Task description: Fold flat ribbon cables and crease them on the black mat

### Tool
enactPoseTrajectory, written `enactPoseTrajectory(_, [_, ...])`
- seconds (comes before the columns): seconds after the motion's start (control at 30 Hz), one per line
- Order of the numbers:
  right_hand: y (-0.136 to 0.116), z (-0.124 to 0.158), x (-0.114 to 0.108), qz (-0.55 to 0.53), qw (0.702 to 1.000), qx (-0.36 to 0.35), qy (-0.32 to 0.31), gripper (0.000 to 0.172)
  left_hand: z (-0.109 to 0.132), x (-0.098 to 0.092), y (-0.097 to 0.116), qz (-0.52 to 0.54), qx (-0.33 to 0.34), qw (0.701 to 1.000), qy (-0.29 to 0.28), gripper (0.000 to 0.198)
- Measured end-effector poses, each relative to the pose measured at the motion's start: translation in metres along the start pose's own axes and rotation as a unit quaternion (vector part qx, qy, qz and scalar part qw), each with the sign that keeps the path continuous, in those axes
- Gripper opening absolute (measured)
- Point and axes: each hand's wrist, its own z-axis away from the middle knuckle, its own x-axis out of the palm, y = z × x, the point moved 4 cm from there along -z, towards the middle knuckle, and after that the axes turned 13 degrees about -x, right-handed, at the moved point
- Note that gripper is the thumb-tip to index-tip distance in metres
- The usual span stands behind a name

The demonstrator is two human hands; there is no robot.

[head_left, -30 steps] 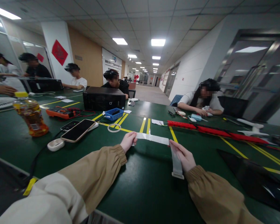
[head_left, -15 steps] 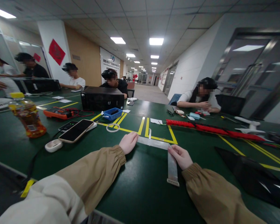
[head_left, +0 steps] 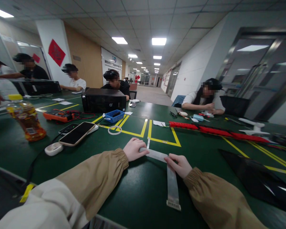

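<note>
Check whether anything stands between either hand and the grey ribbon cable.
Nothing visible does: the left hand and right hand both hold the ribbon cable. The white ring and blue tray lie farther off, clear of it.

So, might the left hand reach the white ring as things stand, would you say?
Probably yes: nothing visible stands between the left hand and the white ring, though its grip holds the flat cable.

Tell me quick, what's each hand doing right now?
Left hand: closed, holding the flat gray ribbon cable.
Right hand: closed, pinching the same cable where it bends downward.
</note>
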Motion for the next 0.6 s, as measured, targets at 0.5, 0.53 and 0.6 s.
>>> enactPoseTrajectory(0.5, [-0.0052, -0.0044, -0.0048, -0.018, 0.999, 0.049, 0.004, 0.057, 0.0028, 0.0040, 0.0077, -0.050, 0.023, 0.998, -0.019, 0.031])
enactPoseTrajectory(0.53, [-0.0053, -0.0047, -0.0048, -0.020, 0.998, 0.051, 0.004, 0.058, 0.0031, 0.0037, 0.0082, -0.047, 0.024, 0.998, -0.019, 0.030])
enactPoseTrajectory(0.6, [-0.0050, -0.0052, -0.0051, -0.026, 0.998, 0.051, 0.006, 0.059, 0.0036, 0.0035, 0.0088, -0.045, 0.027, 0.998, -0.020, 0.029])
